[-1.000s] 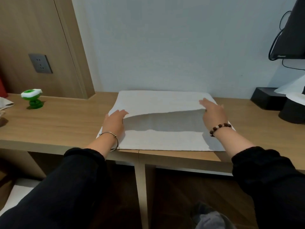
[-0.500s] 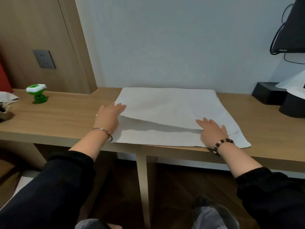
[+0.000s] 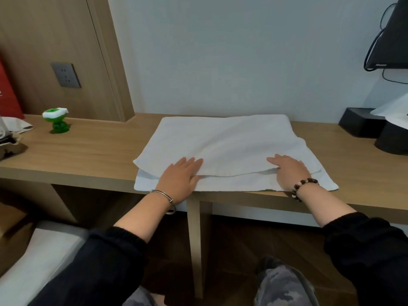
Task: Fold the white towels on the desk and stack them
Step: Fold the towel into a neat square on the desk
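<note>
A white towel [image 3: 227, 142] lies folded in half on the wooden desk [image 3: 88, 149], its upper layer ending a little short of the near edge of the lower layer. My left hand [image 3: 180, 180] lies flat with straight fingers on the towel's near left part. My right hand [image 3: 289, 171] presses flat on the near right part, fingers pointing left along the fold's edge. Neither hand grips the cloth.
A green and white toy [image 3: 57, 120] stands at the desk's left, beside a paper-wrapped item [image 3: 11, 138]. Black boxes [image 3: 362, 124] with white tissue sit at the right. A monitor [image 3: 390, 36] hangs above them. A desk leg [image 3: 195, 239] stands below.
The upper layer of the towel has been drawn toward me and laid down. Both hands came nearer the desk's front edge and now lie flat on the towel.
</note>
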Available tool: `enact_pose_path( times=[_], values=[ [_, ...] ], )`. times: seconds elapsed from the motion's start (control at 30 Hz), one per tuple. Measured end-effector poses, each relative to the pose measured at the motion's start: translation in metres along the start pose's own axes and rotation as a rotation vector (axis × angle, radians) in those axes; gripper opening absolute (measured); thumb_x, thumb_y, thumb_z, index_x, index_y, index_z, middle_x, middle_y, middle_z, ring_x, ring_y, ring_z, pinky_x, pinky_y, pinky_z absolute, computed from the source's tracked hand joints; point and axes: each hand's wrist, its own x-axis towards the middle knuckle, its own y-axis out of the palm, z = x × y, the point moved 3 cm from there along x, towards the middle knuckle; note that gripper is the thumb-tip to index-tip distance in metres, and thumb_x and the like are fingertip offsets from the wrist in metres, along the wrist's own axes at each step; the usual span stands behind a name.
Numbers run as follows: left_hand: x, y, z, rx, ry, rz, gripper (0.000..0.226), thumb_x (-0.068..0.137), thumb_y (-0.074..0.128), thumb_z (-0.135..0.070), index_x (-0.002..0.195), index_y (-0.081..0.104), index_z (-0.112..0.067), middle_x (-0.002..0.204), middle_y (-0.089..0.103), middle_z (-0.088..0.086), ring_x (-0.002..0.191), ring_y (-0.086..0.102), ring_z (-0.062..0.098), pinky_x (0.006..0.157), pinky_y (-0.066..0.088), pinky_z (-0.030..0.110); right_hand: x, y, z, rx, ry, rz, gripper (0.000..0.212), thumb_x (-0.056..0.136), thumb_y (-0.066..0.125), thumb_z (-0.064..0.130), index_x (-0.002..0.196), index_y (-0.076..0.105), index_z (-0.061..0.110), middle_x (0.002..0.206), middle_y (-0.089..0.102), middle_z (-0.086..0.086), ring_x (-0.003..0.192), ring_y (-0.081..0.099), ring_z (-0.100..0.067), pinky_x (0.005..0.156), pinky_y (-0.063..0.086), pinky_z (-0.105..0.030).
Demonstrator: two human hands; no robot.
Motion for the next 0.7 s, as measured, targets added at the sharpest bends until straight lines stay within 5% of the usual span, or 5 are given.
enact_pose_path(
  times=[0.17, 0.2, 0.33, 0.53, 0.7],
  values=[
    [0.006, 0.018, -0.009, 0.083, -0.085, -0.043, 0.051, 0.098, 0.024, -0.033, 0.148, 0.018, -0.036, 0.157, 0.018, -0.009, 0.145, 0.013, 0.016, 0.114, 0.012, 0.049, -0.02, -0.031, -0.002, -0.045, -0.06, -0.567, 0.048, 0.082, 0.047, -0.011, 0.118, 0.065, 0.014, 0.144, 0.046, -0.007, 0.138, 0.033, -0.023, 0.114, 0.001, -0.048],
    [0.006, 0.019, -0.008, 0.076, -0.093, -0.044, 0.051, 0.097, 0.023, -0.034, 0.148, 0.019, -0.037, 0.157, 0.018, -0.009, 0.145, 0.013, 0.016, 0.114, 0.011, 0.051, -0.025, -0.028, -0.001, -0.133, -0.055, -0.568, 0.043, 0.082, 0.049, -0.008, 0.115, 0.066, 0.013, 0.141, 0.049, -0.008, 0.137, 0.035, -0.024, 0.114, 0.002, -0.048],
    [0.007, 0.022, -0.007, 0.067, -0.11, -0.044, 0.051, 0.095, 0.024, -0.035, 0.146, 0.023, -0.038, 0.156, 0.019, -0.01, 0.145, 0.014, 0.016, 0.114, 0.01, 0.052, -0.04, -0.008, 0.003, -0.309, 0.149, -0.221, 0.033, 0.09, 0.043, 0.014, 0.115, 0.063, 0.025, 0.124, 0.059, 0.003, 0.128, 0.042, -0.019, 0.114, 0.012, -0.048],
    [0.008, 0.019, -0.008, -0.004, -0.125, -0.067, 0.044, 0.1, 0.026, -0.033, 0.143, 0.033, -0.04, 0.154, 0.025, -0.014, 0.144, 0.016, 0.015, 0.115, 0.009, 0.049, -0.042, 0.005, 0.064, -0.002, -0.265, -0.075, 0.055, 0.096, 0.035, 0.012, 0.148, 0.026, 0.025, 0.158, 0.015, 0.0, 0.146, 0.009, -0.018, 0.117, 0.004, -0.043],
    [0.012, -0.001, -0.014, -0.066, -0.09, -0.071, 0.045, 0.099, 0.036, -0.011, 0.138, 0.042, -0.031, 0.15, 0.035, -0.01, 0.144, 0.019, 0.015, 0.115, 0.008, 0.046, -0.04, 0.025, 0.073, -0.103, -0.258, 0.025, 0.052, 0.101, 0.021, 0.024, 0.151, 0.008, 0.034, 0.16, -0.001, 0.009, 0.146, -0.001, -0.014, 0.116, 0.002, -0.05]
  ],
)
